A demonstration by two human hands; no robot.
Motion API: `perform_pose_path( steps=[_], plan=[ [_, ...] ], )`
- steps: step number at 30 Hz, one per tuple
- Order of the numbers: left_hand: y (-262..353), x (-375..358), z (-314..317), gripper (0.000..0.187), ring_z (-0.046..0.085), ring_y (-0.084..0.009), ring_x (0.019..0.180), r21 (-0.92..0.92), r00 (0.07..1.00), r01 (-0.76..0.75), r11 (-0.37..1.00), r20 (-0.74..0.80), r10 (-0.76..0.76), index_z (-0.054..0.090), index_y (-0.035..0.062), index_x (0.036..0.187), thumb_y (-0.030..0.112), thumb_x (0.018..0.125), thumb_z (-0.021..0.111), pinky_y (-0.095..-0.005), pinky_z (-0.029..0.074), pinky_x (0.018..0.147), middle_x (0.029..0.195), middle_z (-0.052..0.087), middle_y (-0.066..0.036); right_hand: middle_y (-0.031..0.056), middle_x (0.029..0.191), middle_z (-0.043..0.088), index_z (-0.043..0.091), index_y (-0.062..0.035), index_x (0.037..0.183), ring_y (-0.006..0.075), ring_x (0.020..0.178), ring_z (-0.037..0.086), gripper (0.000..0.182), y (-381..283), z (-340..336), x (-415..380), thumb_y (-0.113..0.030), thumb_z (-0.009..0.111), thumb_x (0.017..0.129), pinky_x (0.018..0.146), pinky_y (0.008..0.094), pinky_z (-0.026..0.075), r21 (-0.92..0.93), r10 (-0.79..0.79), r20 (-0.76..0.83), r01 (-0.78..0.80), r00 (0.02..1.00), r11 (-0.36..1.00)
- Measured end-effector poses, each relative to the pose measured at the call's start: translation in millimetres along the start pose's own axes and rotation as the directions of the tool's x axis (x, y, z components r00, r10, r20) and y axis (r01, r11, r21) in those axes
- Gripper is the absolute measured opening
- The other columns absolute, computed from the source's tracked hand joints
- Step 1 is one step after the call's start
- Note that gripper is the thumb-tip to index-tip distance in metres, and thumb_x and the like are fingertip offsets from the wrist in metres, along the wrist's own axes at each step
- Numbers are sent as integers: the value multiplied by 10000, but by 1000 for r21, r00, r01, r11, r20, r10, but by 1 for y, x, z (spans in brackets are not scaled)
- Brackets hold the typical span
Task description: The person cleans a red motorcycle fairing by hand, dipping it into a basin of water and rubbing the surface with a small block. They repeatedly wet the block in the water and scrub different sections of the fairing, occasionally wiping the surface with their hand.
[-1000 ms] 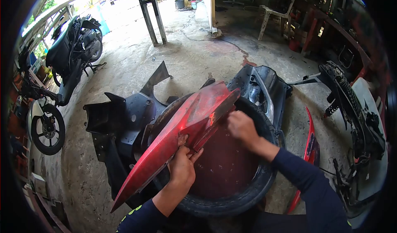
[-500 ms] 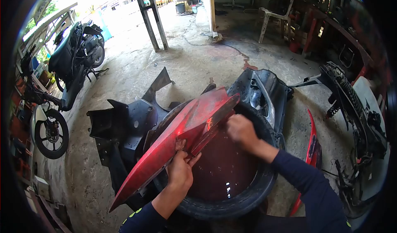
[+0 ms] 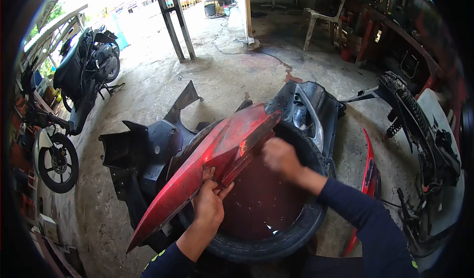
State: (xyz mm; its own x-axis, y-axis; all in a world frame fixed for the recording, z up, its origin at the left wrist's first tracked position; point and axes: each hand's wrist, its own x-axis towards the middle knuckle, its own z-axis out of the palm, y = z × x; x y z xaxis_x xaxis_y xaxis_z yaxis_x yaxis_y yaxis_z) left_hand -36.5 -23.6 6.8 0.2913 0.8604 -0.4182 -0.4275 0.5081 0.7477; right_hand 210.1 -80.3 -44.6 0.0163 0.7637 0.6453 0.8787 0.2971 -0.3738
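My left hand (image 3: 210, 206) grips the lower edge of a red motorcycle fairing panel (image 3: 207, 157), thumb and fingers closed on it. The scuffed, wet-looking panel lies tilted over a black round tub (image 3: 289, 246), its pointed end toward the lower left. Reddish-brown water (image 3: 261, 204) fills the tub. Right of the panel's lower edge, above the water, my right hand (image 3: 282, 157) is closed like a fist and slightly blurred. Whatever its fingers may hold is hidden.
Black plastic body parts (image 3: 153, 144) lie left of the tub, and a dark panel with a grey bar (image 3: 311, 112) stands behind it. To the right are a narrow red trim piece (image 3: 368, 169) and a motorcycle frame (image 3: 419, 130). A motorcycle (image 3: 81, 80) is parked at left; a post (image 3: 174, 21) stands ahead.
The view has shifted slightly, so everything sits a little further left. My right hand stays closed beside the panel, a touch lower; my left hand keeps its grip.
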Motion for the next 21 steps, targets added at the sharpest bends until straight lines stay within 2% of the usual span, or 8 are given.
perform_pose_path(
  steps=[3, 6, 8, 9, 10, 13, 17, 21],
  plan=[
    [4, -2, 1, 416, 615, -257, 1186, 31, 999, -24, 999, 26, 23, 581, 93, 1239, -65, 880, 442, -539, 582, 946, 1366, 566, -41, 162, 903, 607, 624, -37, 855, 353, 847, 590, 113, 23, -4, 6, -143, 591, 838, 776, 461, 496, -208, 31, 31, -24, 999, 978],
    [7, 2, -2, 420, 625, -254, 1172, 14, 1000, -9, 1000, 21, 9, 583, 97, 1237, -67, 877, 443, -530, 589, 938, 1356, 577, -36, 151, 905, 618, 634, -22, 844, 346, 847, 602, 103, -30, -2, 13, -101, 569, 852, 788, 464, 509, 44, -122, -63, 125, 991, 991],
    [7, -3, -4, 422, 626, -255, 1175, 41, 1000, 2, 999, 15, -3, 580, 101, 1237, -68, 876, 443, -525, 589, 941, 1350, 586, -36, 158, 978, 643, 658, -22, 907, 348, 929, 627, 126, 41, -5, 3, -118, 606, 844, 844, 444, 520, -253, 0, 94, 24, 996, 967],
    [7, -2, -5, 421, 626, -254, 1175, 50, 1000, -4, 999, 21, 3, 578, 103, 1237, -68, 877, 442, -525, 590, 937, 1343, 591, -36, 152, 971, 642, 662, -32, 922, 347, 937, 628, 124, 57, -5, 3, -123, 614, 854, 849, 441, 520, -85, 233, 41, -229, 972, 970],
    [7, -1, -5, 421, 627, -254, 1175, 53, 1000, -8, 999, 24, 6, 575, 104, 1238, -69, 878, 442, -525, 592, 934, 1337, 595, -36, 152, 971, 642, 662, -32, 922, 347, 937, 628, 124, 37, -6, 8, -123, 614, 854, 849, 441, 520, -86, 231, 40, -227, 972, 970],
    [11, 0, -7, 418, 630, -252, 1166, 50, 999, 6, 999, 39, -8, 572, 107, 1240, -65, 879, 449, -525, 593, 930, 1335, 592, -34, 146, 914, 622, 641, -26, 891, 353, 844, 598, 107, -27, -6, 10, -98, 564, 877, 787, 467, 505, 107, -74, -33, 77, 997, 991],
    [6, 0, -11, 410, 633, -245, 1154, 59, 999, 4, 998, 46, -7, 573, 109, 1235, -61, 883, 452, -519, 595, 927, 1333, 589, -32, 153, 945, 620, 628, -23, 890, 355, 869, 598, 113, 47, -3, 9, -121, 575, 874, 778, 464, 497, -99, 130, 19, -128, 991, 987],
    [8, 3, -11, 427, 633, -245, 1147, 24, 1000, 2, 1000, 8, -2, 571, 104, 1249, -73, 880, 448, -517, 592, 934, 1332, 587, -32, 159, 965, 627, 636, -33, 902, 347, 969, 617, 98, -16, -9, 6, -106, 635, 836, 870, 443, 512, 54, -82, 57, 79, 995, 995]
  ],
)
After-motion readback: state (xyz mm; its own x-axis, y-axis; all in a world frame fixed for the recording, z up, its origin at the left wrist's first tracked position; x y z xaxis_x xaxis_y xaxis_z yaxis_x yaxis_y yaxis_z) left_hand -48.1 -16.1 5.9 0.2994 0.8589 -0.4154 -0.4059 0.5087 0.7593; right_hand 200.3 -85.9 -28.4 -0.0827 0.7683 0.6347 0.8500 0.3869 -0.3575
